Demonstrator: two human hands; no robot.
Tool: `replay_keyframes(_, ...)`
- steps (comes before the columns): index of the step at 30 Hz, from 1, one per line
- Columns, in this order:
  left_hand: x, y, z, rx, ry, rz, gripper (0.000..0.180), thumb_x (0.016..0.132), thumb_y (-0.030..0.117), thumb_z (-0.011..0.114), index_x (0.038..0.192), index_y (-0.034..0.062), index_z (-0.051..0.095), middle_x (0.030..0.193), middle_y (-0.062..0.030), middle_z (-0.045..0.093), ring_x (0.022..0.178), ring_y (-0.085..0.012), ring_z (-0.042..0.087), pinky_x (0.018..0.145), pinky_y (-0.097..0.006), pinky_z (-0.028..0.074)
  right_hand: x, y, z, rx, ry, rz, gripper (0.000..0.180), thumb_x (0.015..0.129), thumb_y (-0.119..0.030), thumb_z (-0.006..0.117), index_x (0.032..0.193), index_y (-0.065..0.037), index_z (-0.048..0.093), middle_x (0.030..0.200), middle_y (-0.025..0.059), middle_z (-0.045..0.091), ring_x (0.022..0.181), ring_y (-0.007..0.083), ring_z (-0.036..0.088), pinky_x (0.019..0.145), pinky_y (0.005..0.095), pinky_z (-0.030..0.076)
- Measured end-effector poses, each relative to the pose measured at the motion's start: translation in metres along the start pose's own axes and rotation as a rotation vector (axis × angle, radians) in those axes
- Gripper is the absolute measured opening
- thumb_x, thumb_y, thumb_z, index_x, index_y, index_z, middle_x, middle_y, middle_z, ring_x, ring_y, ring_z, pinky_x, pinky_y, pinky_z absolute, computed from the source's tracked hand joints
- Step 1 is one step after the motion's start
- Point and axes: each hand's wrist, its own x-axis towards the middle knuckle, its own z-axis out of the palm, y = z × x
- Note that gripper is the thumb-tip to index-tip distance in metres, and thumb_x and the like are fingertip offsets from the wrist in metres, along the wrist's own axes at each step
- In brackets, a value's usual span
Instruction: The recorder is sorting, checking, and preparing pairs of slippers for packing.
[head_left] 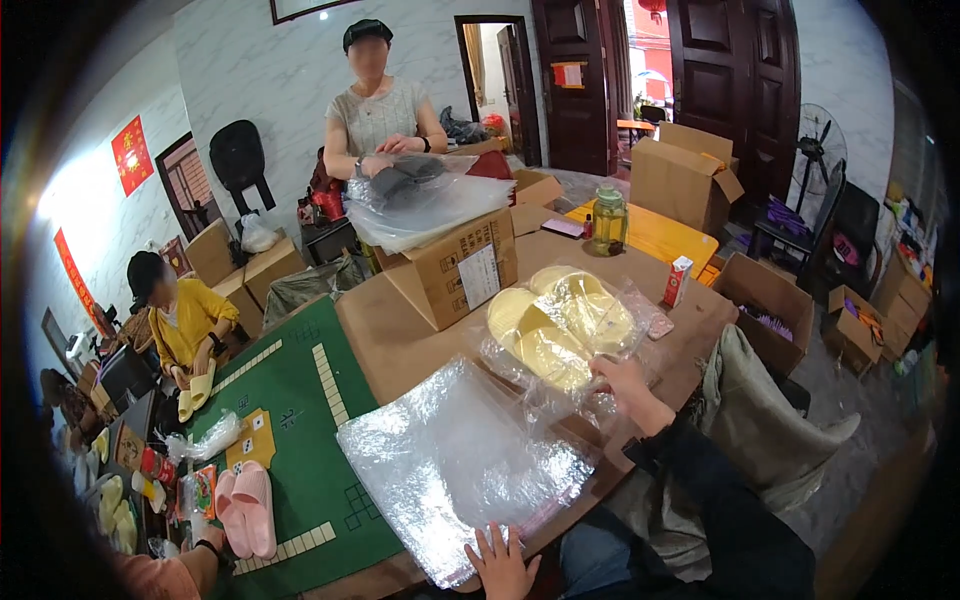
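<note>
My left hand (503, 568) lies with fingers spread on the near edge of a stack of clear plastic bags (450, 450). At the table's right side, my right hand (630, 392) has its fingers closed on the near edge of a clear plastic bag (640, 315). Inside that bag are pale yellow slippers (555, 355), lying beyond the stack. Part of the bag's near edge is hidden under my fingers.
A cardboard box (460, 270) topped with plastic bags stands at the back, a person behind it. A glass jar (608, 220) and small red-white carton (677, 282) stand at right. Pink slippers (247, 510) lie on the green mat (330, 450); another person handles yellow slippers (196, 390).
</note>
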Motion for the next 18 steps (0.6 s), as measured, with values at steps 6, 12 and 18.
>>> replay_keyframes(6, 0.018, 0.020, -0.027, -0.159, 0.085, -0.091, 0.075, 0.080, 0.047, 0.067, 0.138, 0.0059, 0.042, 0.144, -0.0230, 0.035, 0.132, -0.0458, 0.029, 0.106, -0.064, 0.019, -0.039, 0.033, 0.000, -0.035, -0.221, 0.210, 0.041, 0.083, -0.019, 0.067, 0.120, -0.005, 0.057, 0.106, 0.0052, 0.062, 0.096, 0.0170, 0.059, 0.069, 0.0341, 0.052)
replay_keyframes(12, 0.034, 0.042, -0.063, -1.413, 0.318, -0.383, 0.081, 0.081, 0.017, 0.074, 0.143, 0.0009, 0.026, 0.137, -0.0230, 0.042, 0.110, -0.0294, 0.053, 0.085, -0.034, 0.050, -0.097, 0.072, 0.030, 0.023, -0.461, 0.459, 0.053, 0.086, -0.020, 0.068, 0.132, -0.008, 0.046, 0.116, 0.0052, 0.060, 0.097, 0.0173, 0.059, 0.068, 0.0323, 0.053)
replay_keyframes(18, 0.041, 0.006, -0.034, -1.631, 0.458, -0.668, 0.022, 0.093, 0.005, 0.057, 0.113, -0.0043, 0.054, 0.103, -0.0133, 0.064, 0.088, -0.0163, 0.061, 0.073, -0.029, 0.053, -0.099, 0.064, 0.028, -0.031, -0.399, 0.561, 0.052, 0.087, -0.024, 0.069, 0.130, -0.007, 0.047, 0.117, 0.0083, 0.059, 0.097, 0.0172, 0.059, 0.068, 0.0318, 0.053)
